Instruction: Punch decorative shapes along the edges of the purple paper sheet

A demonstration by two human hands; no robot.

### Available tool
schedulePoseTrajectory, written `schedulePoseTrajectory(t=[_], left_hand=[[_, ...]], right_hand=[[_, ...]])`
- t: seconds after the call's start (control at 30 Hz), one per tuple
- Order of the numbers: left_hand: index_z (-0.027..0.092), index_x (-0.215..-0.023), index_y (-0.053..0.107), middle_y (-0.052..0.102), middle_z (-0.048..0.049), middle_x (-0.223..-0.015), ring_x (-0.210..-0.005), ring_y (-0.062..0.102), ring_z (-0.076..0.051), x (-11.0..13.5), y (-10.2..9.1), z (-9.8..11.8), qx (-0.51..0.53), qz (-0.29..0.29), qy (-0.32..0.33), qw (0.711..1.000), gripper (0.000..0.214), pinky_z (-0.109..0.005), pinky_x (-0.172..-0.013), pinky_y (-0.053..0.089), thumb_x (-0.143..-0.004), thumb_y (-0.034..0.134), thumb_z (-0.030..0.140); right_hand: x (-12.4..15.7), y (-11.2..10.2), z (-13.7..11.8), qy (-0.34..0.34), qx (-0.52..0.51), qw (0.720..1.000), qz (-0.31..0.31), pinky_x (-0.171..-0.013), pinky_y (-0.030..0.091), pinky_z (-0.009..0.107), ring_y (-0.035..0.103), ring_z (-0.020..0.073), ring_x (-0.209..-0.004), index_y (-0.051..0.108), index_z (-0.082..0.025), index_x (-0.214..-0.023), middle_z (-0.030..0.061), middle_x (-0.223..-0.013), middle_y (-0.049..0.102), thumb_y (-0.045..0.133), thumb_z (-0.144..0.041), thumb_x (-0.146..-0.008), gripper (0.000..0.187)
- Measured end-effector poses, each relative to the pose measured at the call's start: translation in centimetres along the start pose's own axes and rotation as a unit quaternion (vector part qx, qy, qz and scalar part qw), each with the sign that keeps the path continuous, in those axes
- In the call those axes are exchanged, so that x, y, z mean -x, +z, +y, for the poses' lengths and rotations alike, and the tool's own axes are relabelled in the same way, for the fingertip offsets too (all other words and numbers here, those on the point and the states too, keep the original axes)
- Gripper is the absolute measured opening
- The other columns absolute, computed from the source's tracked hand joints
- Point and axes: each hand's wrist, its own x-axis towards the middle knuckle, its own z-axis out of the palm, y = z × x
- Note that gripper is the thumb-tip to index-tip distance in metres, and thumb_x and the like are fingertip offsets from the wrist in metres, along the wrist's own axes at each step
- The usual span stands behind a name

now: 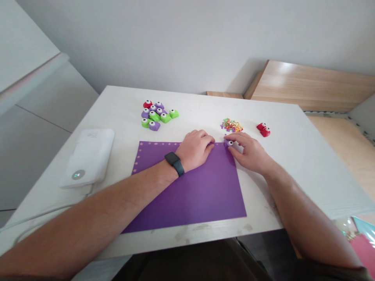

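Observation:
A purple sheet of paper (193, 195) lies on the table, with small flower-shaped holes along its left edge and far edge. My left hand (197, 150), wearing a dark watch at the wrist, rests on the sheet with curled fingers gripping its far edge. Between the thumb and fingers of my right hand (249, 151) is a purple craft punch (229, 143), set at the sheet's far right corner. Just beyond it lies a pile of small coloured paper cutouts (232, 125).
Several purple, green and red craft punches (158, 113) are grouped at the far left. Two red punches (264, 129) sit at the right. A white box-shaped device (90, 156) with a cable occupies the table's left side. Beyond the white table (199, 109) stands a wall.

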Motion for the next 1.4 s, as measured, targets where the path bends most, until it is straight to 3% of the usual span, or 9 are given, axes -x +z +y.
schedulePoseTrajectory(t=[0.87,1.1,1.4], left_hand=[[0.019,-0.111,0.069,0.066,-0.0096,-0.104,-0.102,0.06,-0.025,1.8,-0.6,1.2,-0.005,-0.001,-0.041,0.999,0.021,-0.043,-0.093,0.048,-0.099,0.057,0.03],[0.026,-0.111,0.072,0.064,-0.0073,-0.104,-0.1,0.058,-0.024,1.9,-0.7,1.3,-0.008,-0.009,-0.022,1.0,0.022,-0.042,-0.093,0.046,-0.101,0.052,0.029],[0.025,-0.11,0.072,0.064,-0.0076,-0.104,-0.101,0.057,-0.024,2.0,-0.6,1.2,-0.006,-0.006,-0.028,1.0,0.022,-0.042,-0.094,0.046,-0.101,0.053,0.03]], right_hand=[[0.5,-0.1,-0.2,-0.032,0.026,0.999,-0.036,-0.103,0.053,0.048,0.068,0.0284,-0.111,0.069,-0.02,-0.12,0.011,-0.116,0.075,0.064,-0.015,-0.084,0.036],[0.6,-0.2,-0.4,-0.038,0.019,0.999,-0.034,-0.104,0.052,0.048,0.066,0.0285,-0.114,0.069,-0.021,-0.121,0.0117,-0.12,0.072,0.066,-0.016,-0.084,0.037],[0.5,-0.4,-0.4,-0.025,0.027,0.999,-0.039,-0.103,0.053,0.046,0.067,0.0278,-0.112,0.069,-0.019,-0.118,0.0109,-0.115,0.074,0.065,-0.016,-0.086,0.032]])
